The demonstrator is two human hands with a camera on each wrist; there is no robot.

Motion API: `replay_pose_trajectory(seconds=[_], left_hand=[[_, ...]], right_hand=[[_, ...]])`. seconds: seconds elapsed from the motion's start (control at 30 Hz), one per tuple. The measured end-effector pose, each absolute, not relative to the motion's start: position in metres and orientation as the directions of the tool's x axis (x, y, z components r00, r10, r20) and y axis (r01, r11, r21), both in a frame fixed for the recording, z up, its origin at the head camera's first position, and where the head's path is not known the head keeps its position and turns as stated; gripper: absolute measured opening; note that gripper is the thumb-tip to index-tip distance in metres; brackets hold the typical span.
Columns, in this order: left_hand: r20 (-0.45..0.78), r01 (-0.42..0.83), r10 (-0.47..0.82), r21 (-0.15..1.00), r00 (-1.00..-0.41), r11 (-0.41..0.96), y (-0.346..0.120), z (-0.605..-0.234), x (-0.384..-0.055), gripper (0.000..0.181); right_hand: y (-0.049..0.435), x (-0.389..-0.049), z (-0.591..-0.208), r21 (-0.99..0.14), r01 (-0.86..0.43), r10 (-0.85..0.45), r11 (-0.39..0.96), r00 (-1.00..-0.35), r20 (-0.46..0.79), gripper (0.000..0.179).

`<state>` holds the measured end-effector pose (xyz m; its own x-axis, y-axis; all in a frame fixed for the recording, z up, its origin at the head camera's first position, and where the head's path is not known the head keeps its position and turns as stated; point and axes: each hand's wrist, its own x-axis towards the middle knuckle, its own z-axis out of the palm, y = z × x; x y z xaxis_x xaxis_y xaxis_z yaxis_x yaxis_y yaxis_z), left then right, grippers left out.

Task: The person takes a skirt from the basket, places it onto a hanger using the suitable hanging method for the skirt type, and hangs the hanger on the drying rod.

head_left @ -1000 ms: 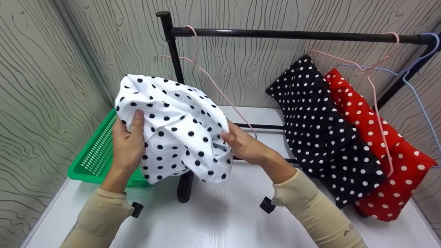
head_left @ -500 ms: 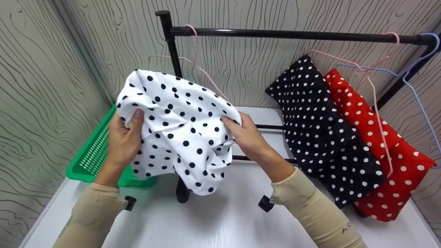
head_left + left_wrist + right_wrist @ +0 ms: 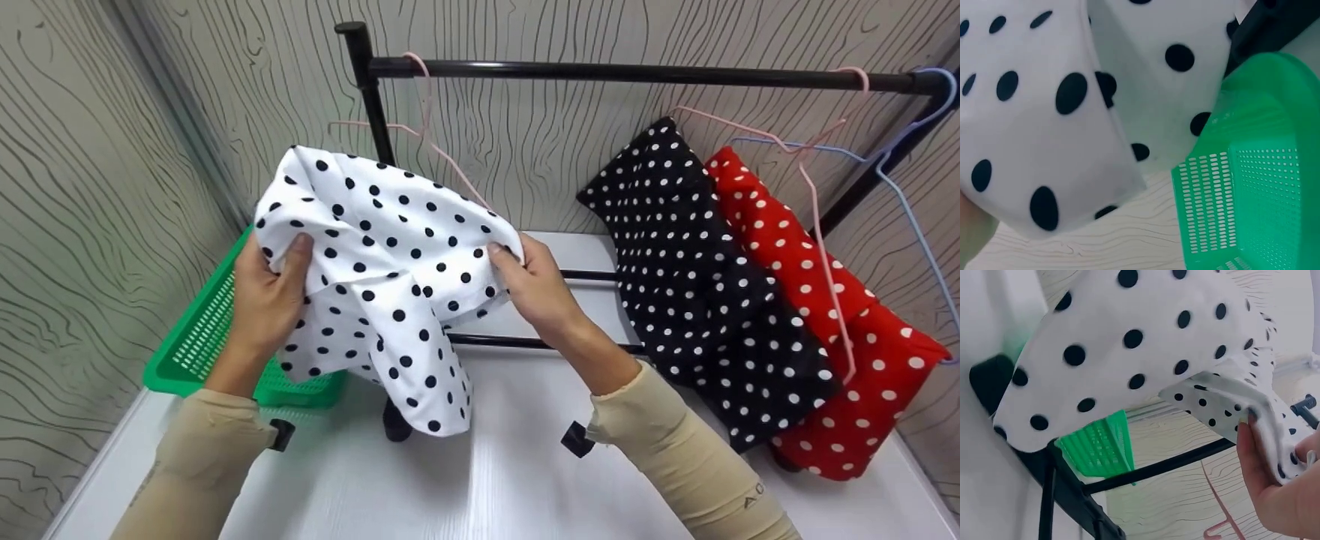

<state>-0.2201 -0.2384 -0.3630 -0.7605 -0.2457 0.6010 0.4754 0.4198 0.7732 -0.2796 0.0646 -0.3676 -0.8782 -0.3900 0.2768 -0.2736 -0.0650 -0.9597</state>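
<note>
A white cloth with black polka dots [image 3: 390, 247] hangs between both hands in the head view, its lower part drooping in folds. My left hand [image 3: 271, 300] grips its left edge, thumb on the near side. At the right upper edge my right hand [image 3: 541, 289] pinches the cloth between thumb and fingers. The right wrist view shows the right hand [image 3: 1280, 484] holding a folded edge of the cloth [image 3: 1129, 349]. In the left wrist view the cloth [image 3: 1044, 124] covers most of the left hand, and its fingertips are hidden.
Behind stands a black clothes rack [image 3: 600, 71] with a pink hanger [image 3: 450, 161] at its left end. Black dotted cloth [image 3: 697, 270] and red dotted cloth [image 3: 847, 360] hang at right, near a blue hanger [image 3: 911, 210]. A green basket [image 3: 169, 371] sits at left.
My right hand has moved up and taken a pinch on the cloth's upper right edge. The cloth is spread wider, and its lower fold hangs further down.
</note>
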Motion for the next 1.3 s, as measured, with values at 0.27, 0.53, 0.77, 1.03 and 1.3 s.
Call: replay_pose_trajectory(seconds=[0.27,0.53,0.77,1.03,1.3], left_hand=[[0.725,0.580,-0.274,0.677,-0.632,0.452,-0.206,-0.353,-0.218,0.016],[0.645,0.555,-0.168,0.740,-0.745,0.379,-0.159,-0.345,-0.205,0.022],[0.540,0.559,0.174,0.825,-0.823,0.082,-0.169,-0.332,-0.191,0.033],[0.594,0.657,0.295,0.604,-0.748,0.451,-0.177,-0.347,-0.194,0.074],[0.723,0.559,0.184,0.320,-0.666,0.765,-0.169,-0.344,-0.216,0.062]], right_hand=[[0.042,-0.254,-0.358,-0.866,-0.500,-0.587,-0.032,-0.692,0.421,0.093],[0.012,-0.245,-0.366,-0.855,-0.509,-0.447,0.101,-0.791,0.418,0.055],[0.014,-0.263,-0.373,-0.935,-0.236,-0.312,-0.267,-0.896,0.315,0.043],[0.012,-0.268,-0.375,-0.934,-0.104,-0.354,-0.341,-0.906,0.230,0.032],[0.005,-0.262,-0.378,-0.956,-0.079,-0.406,-0.283,-0.893,0.193,0.029]])
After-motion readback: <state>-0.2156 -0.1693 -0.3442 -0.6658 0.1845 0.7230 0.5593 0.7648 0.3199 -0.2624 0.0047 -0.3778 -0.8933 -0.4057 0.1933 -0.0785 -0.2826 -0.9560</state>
